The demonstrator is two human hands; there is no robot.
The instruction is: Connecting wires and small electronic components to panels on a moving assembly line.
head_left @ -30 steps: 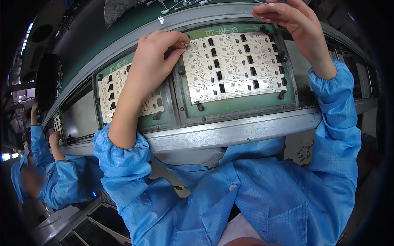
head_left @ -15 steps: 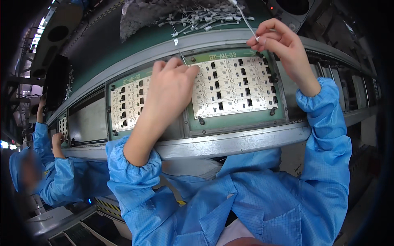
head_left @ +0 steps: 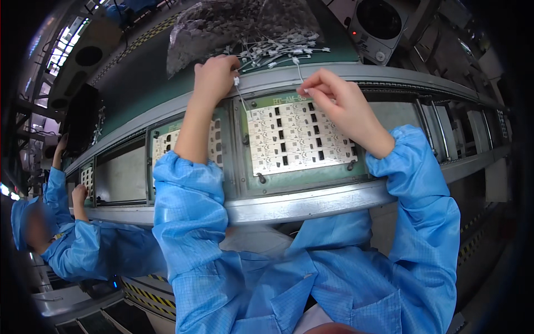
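Observation:
A pale circuit-board panel (head_left: 297, 136) with black components lies in a green fixture (head_left: 311, 179) in front of me. My right hand (head_left: 342, 106) is closed in a pinch at the panel's far edge. Between its fingertips is one end of a short white cable (head_left: 301, 72), whose other plug rises toward the loose cables. A second white cable (head_left: 241, 94) stands up from the panel's far left corner. My left hand (head_left: 213, 80) reaches past the rail to the near left side of a pile of white cables (head_left: 281, 50); its fingers are bent and their tips are mostly hidden.
Behind the cables lies a clear plastic bag (head_left: 239, 28). A second fixture with a panel (head_left: 167, 143) sits left, partly behind my left forearm. A metal rail (head_left: 311, 201) runs along the near side. At far left, a co-worker in blue (head_left: 105, 245) works at the same line.
My left hand has left the panel and moved far to the cable pile. My right hand has come left and down to the panel's far edge with its cable.

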